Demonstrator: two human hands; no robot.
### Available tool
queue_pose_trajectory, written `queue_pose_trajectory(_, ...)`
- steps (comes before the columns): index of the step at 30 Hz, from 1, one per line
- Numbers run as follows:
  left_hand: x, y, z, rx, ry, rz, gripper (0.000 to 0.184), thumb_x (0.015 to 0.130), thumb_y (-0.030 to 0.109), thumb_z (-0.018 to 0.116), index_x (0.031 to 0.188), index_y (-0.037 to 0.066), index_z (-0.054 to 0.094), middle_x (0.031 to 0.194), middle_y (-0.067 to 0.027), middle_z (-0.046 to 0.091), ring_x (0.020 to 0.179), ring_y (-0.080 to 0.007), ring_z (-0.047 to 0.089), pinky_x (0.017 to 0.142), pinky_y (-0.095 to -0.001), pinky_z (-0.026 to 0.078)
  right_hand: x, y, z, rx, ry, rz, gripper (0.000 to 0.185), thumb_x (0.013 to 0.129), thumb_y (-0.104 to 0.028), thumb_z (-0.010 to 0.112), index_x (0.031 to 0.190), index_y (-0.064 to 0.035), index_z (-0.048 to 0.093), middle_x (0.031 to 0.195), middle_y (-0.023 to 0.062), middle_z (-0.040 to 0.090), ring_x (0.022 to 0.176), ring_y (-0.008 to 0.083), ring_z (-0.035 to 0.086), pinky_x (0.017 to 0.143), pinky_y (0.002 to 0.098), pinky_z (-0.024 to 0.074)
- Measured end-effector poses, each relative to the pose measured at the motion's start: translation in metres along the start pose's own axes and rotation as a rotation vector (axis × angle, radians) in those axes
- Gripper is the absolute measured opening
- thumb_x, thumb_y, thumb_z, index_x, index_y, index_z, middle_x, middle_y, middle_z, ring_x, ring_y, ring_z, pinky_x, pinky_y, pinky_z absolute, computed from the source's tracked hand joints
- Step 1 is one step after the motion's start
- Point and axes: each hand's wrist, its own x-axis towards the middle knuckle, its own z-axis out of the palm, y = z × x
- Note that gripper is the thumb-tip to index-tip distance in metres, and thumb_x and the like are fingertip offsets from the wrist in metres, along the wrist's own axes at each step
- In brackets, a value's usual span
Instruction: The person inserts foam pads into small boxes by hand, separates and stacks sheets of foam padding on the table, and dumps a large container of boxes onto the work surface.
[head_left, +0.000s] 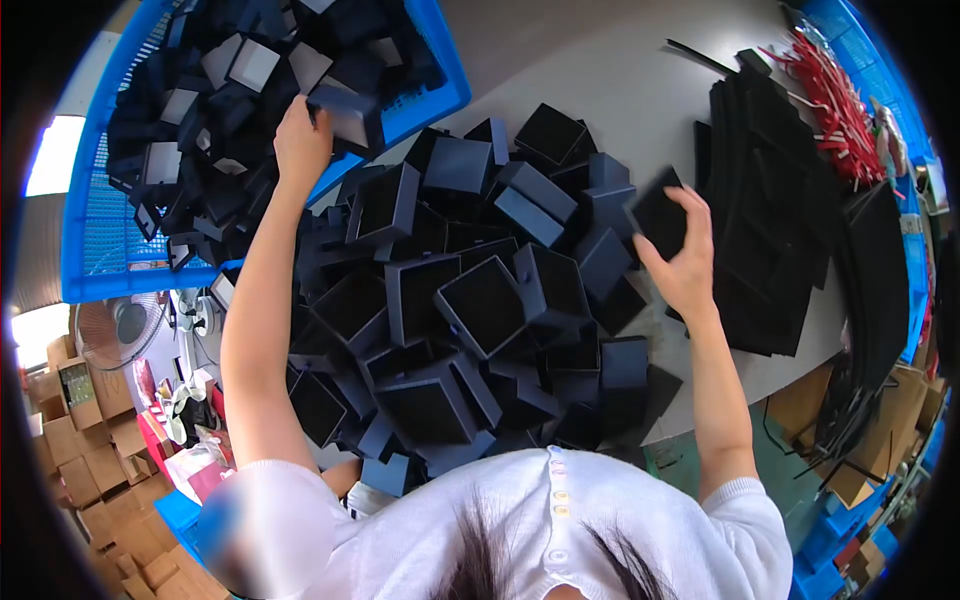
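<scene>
My left hand is closed on a small dark blue box at the near edge of the blue plastic crate. That crate holds many similar boxes, some showing pale grey faces. Between thumb and fingers of my right hand is a black square pad, slightly blurred. In front of me lies a heap of open shallow dark blue boxes with black insides. Just right of my right hand, black flat strips are stacked in overlapping layers.
Red and white ties lie at the far right by another blue crate. Black strips hang over the table's right edge. Cardboard boxes and a fan stand at the lower left. The grey table runs beneath everything.
</scene>
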Motion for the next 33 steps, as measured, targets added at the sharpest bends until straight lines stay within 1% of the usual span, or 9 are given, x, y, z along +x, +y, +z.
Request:
queue_pose_trajectory(5,-0.06,0.117,-0.086,-0.184,0.12,0.324,0.015,0.084,0.015,0.058,0.093,0.005,0.05,0.065,-0.0185,0.06,0.064,-0.0407,0.061,0.059,-0.0445,0.048,0.026,-0.091,-0.014,0.275,0.116,-0.373,0.063,0.062,-0.018,0.078,0.119,-0.009,0.054,0.128,0.0172,0.047,0.118,0.0349,0.046,0.098,0.0423,0.0395)
queue_pose_trajectory(10,-0.103,0.187,-0.114,-0.104,0.149,0.397,0.012,0.085,0.013,0.055,0.086,0.003,0.048,0.071,-0.0159,0.059,0.069,-0.0341,0.061,0.057,-0.0424,0.048,0.012,-0.131,-0.035,0.049,0.068,-0.557,0.063,0.061,-0.024,0.079,0.119,-0.0175,0.056,0.13,0.0146,0.043,0.12,0.0359,0.042,0.099,0.0458,0.0354)
queue_pose_trajectory(12,-0.117,0.201,-0.113,-0.564,0.095,0.479,0.009,0.086,0.01,0.053,0.09,0.002,0.05,0.078,-0.0194,0.058,0.069,-0.0338,0.059,0.059,-0.0382,0.048,0.003,-0.125,-0.036,-0.042,0.027,-0.515,0.061,0.064,-0.024,0.078,0.119,-0.0189,0.055,0.131,0.0156,0.041,0.123,0.0373,0.039,0.102,0.0477,0.0334)
queue_pose_trajectory(13,-0.125,0.205,-0.119,-0.612,-0.198,0.252,0.013,0.088,0.008,0.052,0.099,0.001,0.053,0.088,-0.0189,0.057,0.073,-0.0288,0.059,0.064,-0.0329,0.048,0.0,-0.12,-0.036,-0.024,0.027,-0.518,0.06,0.065,-0.024,0.077,0.12,-0.0184,0.054,0.131,0.0164,0.04,0.124,0.0381,0.037,0.103,0.0485,0.0324)
queue_pose_trajectory(22,-0.177,0.251,-0.11,-1.334,-0.54,-0.112,0.036,0.102,0.027,0.036,0.13,0.007,0.046,0.118,-0.0073,0.056,0.111,-0.0165,0.051,0.096,-0.0281,0.037,-0.034,-0.094,-0.033,-0.096,-0.136,-0.532,0.055,0.09,-0.04,0.053,0.138,-0.0169,0.041,0.154,0.0126,0.019,0.143,0.0333,0.015,0.115,0.0523,0.0052)
queue_pose_trajectory(25,-0.175,0.251,-0.118,-1.38,-0.743,-0.25,0.035,0.098,0.031,0.049,0.126,0.009,0.049,0.119,-0.0079,0.054,0.11,-0.0152,0.05,0.095,-0.0288,0.039,-0.042,-0.086,-0.018,0.39,-0.128,-0.485,0.062,0.092,-0.037,0.049,0.146,-0.0168,0.027,0.156,0.0108,0.014,0.145,0.0313,0.007,0.114,0.052,0.0)
queue_pose_trajectory(28,-0.169,0.232,-0.122,-1.168,-0.926,-0.328,0.051,0.076,0.017,0.077,0.117,0.007,0.049,0.108,-0.0128,0.056,0.096,-0.0191,0.058,0.081,-0.0287,0.049,-0.039,-0.073,-0.03,0.582,-0.121,-0.481,0.061,0.087,-0.027,0.053,0.143,-0.0129,0.032,0.151,0.0138,0.025,0.142,0.033,0.017,0.115,0.0506,0.0088)
queue_pose_trajectory(30,-0.163,0.213,-0.13,-1.075,-0.843,-0.297,0.059,0.068,0.011,0.081,0.117,0.007,0.047,0.103,-0.0133,0.058,0.091,-0.02,0.061,0.077,-0.031,0.054,-0.029,-0.033,-0.058,0.156,0.108,-0.377,0.062,0.07,-0.004,0.06,0.13,-0.0086,0.047,0.134,0.0156,0.043,0.128,0.0337,0.037,0.108,0.0466,0.0278)
queue_pose_trajectory(33,-0.143,0.174,-0.151,-0.632,-0.741,0.065,0.077,0.065,0.011,0.078,0.133,0.014,0.042,0.122,-0.015,0.053,0.107,-0.0278,0.058,0.084,-0.036,0.053,-0.028,0.088,-0.103,-0.496,0.267,-0.039,0.068,0.068,-0.014,0.066,0.131,-0.0103,0.044,0.134,0.0188,0.04,0.125,0.0371,0.037,0.102,0.0473,0.0342)
